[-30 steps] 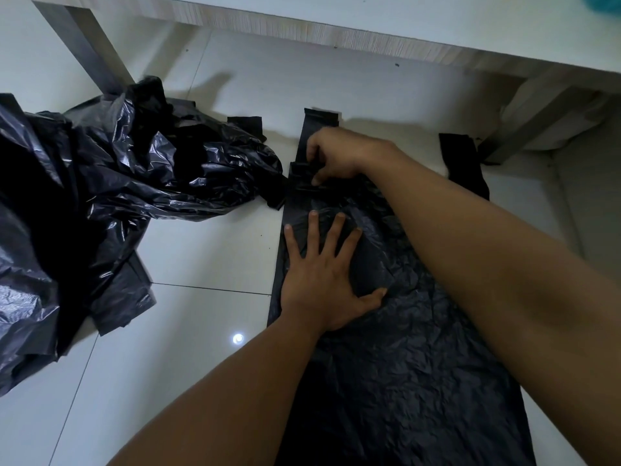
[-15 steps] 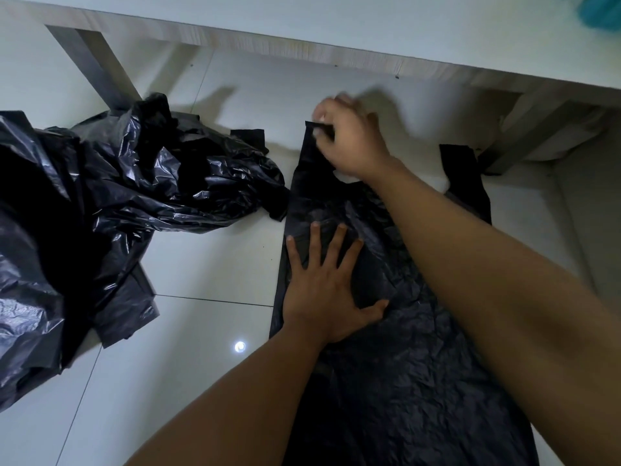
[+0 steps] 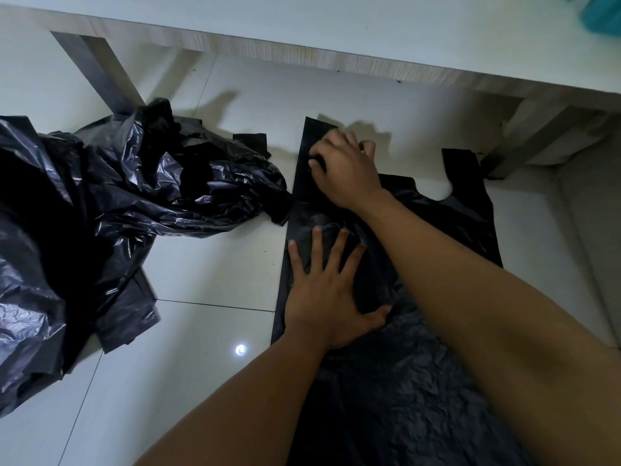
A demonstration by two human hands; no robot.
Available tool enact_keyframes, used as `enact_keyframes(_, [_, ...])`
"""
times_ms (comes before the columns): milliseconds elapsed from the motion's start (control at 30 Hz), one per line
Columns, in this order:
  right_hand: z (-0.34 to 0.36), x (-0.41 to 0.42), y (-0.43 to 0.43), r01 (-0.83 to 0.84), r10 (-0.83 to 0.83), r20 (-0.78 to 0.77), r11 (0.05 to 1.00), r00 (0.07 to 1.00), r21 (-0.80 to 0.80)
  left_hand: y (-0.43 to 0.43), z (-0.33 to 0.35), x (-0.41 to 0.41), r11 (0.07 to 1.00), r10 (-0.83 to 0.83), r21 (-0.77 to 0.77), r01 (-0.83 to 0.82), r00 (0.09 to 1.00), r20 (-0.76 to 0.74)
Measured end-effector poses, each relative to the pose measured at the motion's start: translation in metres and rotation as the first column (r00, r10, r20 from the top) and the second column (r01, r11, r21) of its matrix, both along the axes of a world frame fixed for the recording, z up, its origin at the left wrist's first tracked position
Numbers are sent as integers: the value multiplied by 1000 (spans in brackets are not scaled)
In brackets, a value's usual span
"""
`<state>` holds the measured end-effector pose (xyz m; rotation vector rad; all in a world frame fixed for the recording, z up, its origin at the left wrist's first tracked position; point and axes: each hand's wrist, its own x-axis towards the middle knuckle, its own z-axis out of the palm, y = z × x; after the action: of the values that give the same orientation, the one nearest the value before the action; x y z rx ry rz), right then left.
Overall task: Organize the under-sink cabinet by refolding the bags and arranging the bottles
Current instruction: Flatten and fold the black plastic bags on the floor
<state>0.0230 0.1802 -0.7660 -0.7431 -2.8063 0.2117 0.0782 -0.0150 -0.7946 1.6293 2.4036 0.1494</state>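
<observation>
Works low over a white tile floor, below a pale board with a wood-grain edge. Presses the left hand palm-down on the flat black bag near its left edge, fingers straight and spread, thumb out to the right. Reaches the right hand farther forward, onto the bag's left handle strap, fingers curled down against the plastic; blurred there, so cannot tell whether pinching the strap or only pressing it. Leaves the right handle strap lying flat, well apart from both hands. Has the bag spread lengthwise on the tiles, handles toward the board, its wrinkled body running back under both forearms. Has a crumpled heap of glossy black bags on the left, nearest fold just beside the flat bag's left edge; cannot tell if touching. Shows a grey support leg behind the heap and a teal thing cropped at the top right corner.
</observation>
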Motion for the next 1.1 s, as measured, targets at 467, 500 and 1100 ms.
enact_keyframes(467, [27, 12, 3, 218, -225, -18, 958, 974, -184, -1, -2, -2, 1000, -2, 0, 2, 1000, 9])
enact_keyframes(500, [33, 32, -5, 247, -260, -63, 954, 963, -172, -1, -2, -2, 1000, -1, 5, 1, 1000, 7])
enact_keyframes(1100, [15, 238, -147, 520, -418, 330, 783, 846, -341, -5, 38, -21, 982, 6, 177, -58, 960, 279])
